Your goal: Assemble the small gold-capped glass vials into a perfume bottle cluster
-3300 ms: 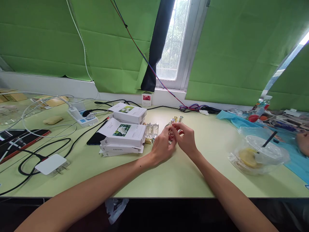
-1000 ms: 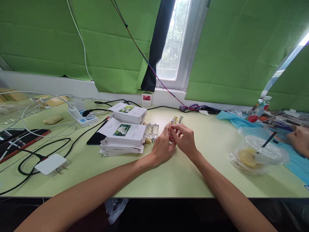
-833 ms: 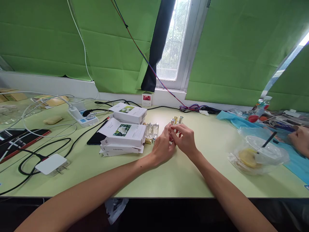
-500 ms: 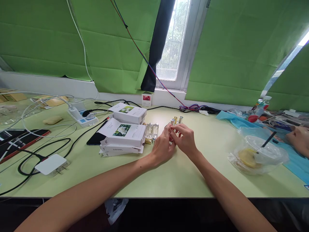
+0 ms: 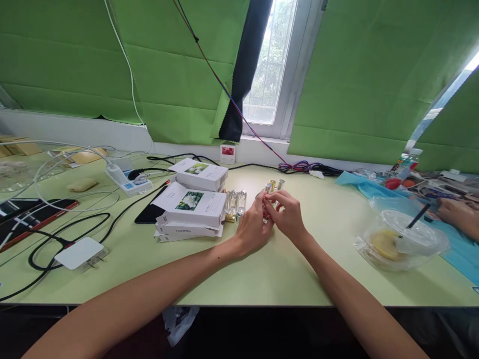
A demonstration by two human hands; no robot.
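Note:
My left hand [image 5: 254, 224] is closed around a small glass bottle with something reddish in it [image 5: 265, 214], mostly hidden by the fingers. My right hand [image 5: 286, 212] meets it from the right, thumb and fingers pinched together at the same bottle. Just behind the fingers, small bottles with gold and silver caps [image 5: 280, 184] stand upright. Left of my left hand lie several clear glass bottles [image 5: 241, 202] with gold parts, side by side. They lie against a stack of white boxes [image 5: 202, 209] printed with a white flower, the top one with its flap out.
A second white box [image 5: 204, 172] sits behind the stack, and a dark phone [image 5: 149, 212] is partly under it. Chargers, cables and a power strip [image 5: 129, 182] spread over the left. At right are a bagged drink cup [image 5: 396, 239] and another person's hand [image 5: 458, 217] over blue sheeting [image 5: 454, 249].
My two hands stay together at the same spot, with only slight finger movement. The other person's hand at the right has shifted a little to the left.

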